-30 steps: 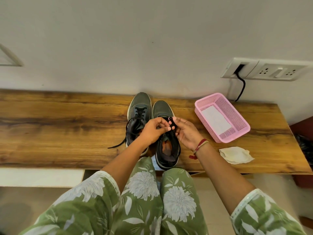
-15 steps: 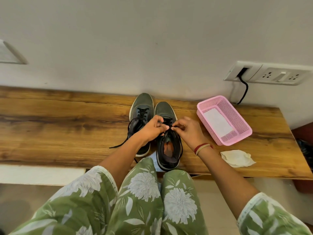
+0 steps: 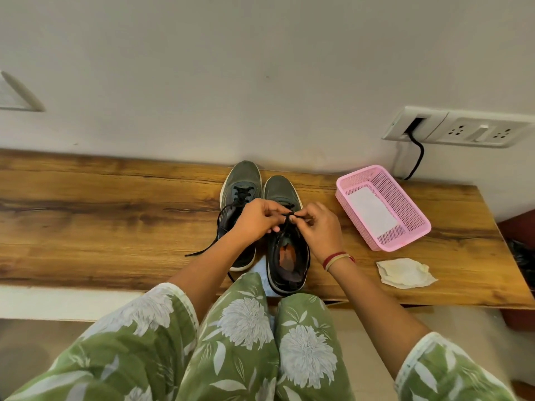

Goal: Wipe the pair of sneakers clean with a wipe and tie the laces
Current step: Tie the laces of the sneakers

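Nearest, green floral-print trousers [image 3: 246, 328] cover the knees, just in front of the right dark grey fabric sneaker [image 3: 285, 192], which stands on the long wooden bench [image 3: 115, 215]. Over that sneaker's tongue, the left hand [image 3: 256, 219] and the right hand [image 3: 320, 227] each pinch its thin black lace [image 3: 289, 217] with curled fingertips. Just beside that sneaker, on its left, stands the left dark grey sneaker [image 3: 241, 176], its lace trailing loose. To its right lies a crumpled white wipe [image 3: 405, 273], and farther back a pink plastic mesh basket [image 3: 405, 204].
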Available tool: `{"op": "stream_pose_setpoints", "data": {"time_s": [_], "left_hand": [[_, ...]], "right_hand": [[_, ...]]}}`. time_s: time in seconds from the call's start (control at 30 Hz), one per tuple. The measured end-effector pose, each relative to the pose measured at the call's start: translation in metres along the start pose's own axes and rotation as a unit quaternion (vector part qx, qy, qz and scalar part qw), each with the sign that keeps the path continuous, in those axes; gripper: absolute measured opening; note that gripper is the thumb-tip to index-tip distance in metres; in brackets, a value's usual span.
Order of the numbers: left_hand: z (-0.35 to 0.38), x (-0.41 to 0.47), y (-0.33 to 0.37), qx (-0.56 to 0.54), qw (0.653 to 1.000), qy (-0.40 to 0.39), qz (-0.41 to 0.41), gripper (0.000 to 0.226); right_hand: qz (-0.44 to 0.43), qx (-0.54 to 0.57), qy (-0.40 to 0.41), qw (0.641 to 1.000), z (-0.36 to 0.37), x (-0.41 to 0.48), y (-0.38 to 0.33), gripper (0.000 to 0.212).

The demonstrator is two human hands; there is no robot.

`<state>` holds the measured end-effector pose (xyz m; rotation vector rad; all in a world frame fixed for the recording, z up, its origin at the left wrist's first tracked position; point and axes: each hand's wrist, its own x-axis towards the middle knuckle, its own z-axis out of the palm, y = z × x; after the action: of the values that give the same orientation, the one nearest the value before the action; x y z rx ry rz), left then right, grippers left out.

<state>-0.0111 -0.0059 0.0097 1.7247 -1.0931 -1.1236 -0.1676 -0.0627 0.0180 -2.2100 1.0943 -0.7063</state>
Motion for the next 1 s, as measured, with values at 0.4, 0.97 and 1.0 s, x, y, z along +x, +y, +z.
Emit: {"op": "stream_pose_setpoints", "data": {"time_s": [0.4, 0.97, 1.0], "left_hand": [[-0.014, -0.007, 0.003, 0.444, 0.877, 0.084, 0.165, 0.019], [-0.016, -0.021, -0.008, 0.46, 0.875, 0.109, 0.099, 0.022], [-0.016, -0.022, -0.008, 0.441, 0.886, 0.109, 0.096, 0.02]], "right_hand": [[0.197, 0.176, 0.003, 0.964, -0.009, -0.004, 0.007, 0.02], [0.375, 0.308, -0.065, 0.872, -0.016, -0.023, 0.017, 0.006], [0.359, 0.321, -0.068, 0.874, -0.015, -0.025, 0.016, 0.005]]}}
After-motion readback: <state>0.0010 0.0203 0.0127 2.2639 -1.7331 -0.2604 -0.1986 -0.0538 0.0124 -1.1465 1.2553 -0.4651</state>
